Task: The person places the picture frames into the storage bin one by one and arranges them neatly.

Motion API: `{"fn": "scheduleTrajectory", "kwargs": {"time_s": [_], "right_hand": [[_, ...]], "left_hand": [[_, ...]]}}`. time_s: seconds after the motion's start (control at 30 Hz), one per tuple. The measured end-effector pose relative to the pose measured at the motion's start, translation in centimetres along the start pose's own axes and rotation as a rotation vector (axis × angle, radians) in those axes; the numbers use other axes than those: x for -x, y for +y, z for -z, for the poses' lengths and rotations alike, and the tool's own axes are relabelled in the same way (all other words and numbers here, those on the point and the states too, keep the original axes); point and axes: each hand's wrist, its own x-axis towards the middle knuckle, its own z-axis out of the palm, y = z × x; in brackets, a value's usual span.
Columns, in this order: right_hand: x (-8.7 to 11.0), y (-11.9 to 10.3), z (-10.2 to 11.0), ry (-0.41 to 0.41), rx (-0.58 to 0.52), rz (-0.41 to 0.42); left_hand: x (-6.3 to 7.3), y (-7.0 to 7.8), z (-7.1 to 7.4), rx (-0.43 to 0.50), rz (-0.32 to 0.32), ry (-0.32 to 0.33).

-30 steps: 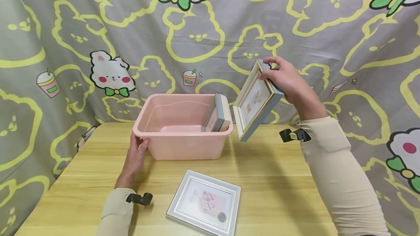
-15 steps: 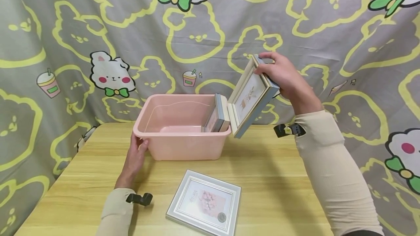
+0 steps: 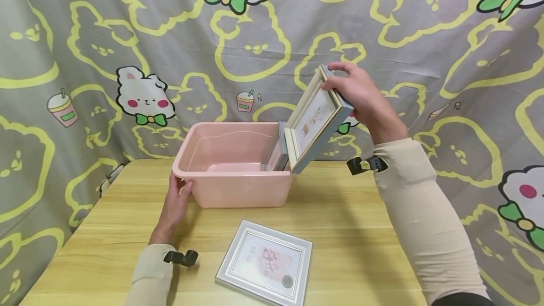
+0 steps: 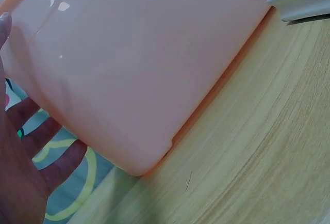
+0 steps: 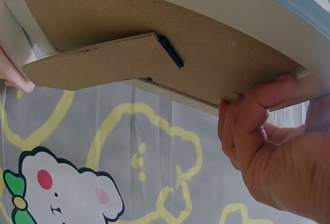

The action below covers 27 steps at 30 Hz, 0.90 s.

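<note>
A blue-edged picture frame [image 3: 313, 121] is slanting from the right fingers [image 5: 251, 108], which are pinching its upper edge, toward the rim of a pink bin [image 3: 240, 190]. Spread left fingers [image 4: 65, 166] are touching the bin's opposite end; a silver frame [image 3: 267, 264] is lying between and nearer than both, on the counter [image 3: 110, 230].

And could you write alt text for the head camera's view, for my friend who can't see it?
A person's right hand holds a tilted picture frame at the right end of a pink bin, while the left hand touches the bin's left end. Another frame leans inside; a silver frame lies on the wooden table in front.
</note>
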Motion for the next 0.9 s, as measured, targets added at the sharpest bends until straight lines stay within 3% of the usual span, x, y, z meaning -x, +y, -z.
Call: {"fn": "scheduleTrajectory", "kwargs": {"time_s": [0.3,0.9], "right_hand": [[-0.5,-0.1,-0.7,-0.021,-0.053,0.04],[-1.4,-0.4,-1.4,0.001,-0.083,0.034]], "left_hand": [[0.0,0.0,0.1,-0.011,-0.001,-0.002],[0.0,0.2,0.3,-0.024,0.012,-0.008]]}}
